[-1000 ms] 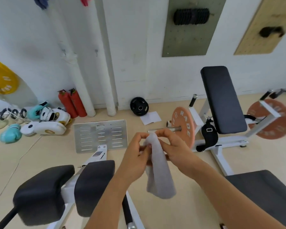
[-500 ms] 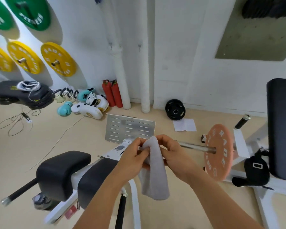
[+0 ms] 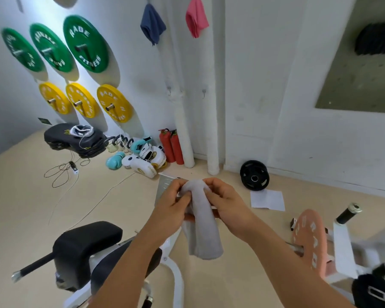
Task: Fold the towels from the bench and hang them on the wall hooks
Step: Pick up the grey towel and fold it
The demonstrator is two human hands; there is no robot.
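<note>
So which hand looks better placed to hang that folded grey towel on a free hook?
Probably the right hand: it pinches the folded grey towel at its top, and the empty wall hooks sit slightly to its side.

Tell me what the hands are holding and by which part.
Both the left hand and right hand pinch the folded grey towel at its top end; the rest hangs free below.

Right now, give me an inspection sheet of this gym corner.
Surface: beige floor, bare in places.
Job's things: grey towel folded, hanging from both hands; blue towel and pink towel hang on the wall; two hooks below them bare.
Clutter: boxing gloves, red cylinders, black plate, paper.
Grippers: left hand and right hand pinch the grey towel's top.
Cables: thin cords loose on the floor.
Surroundings: green and yellow plates on the wall, padded machine.
</note>
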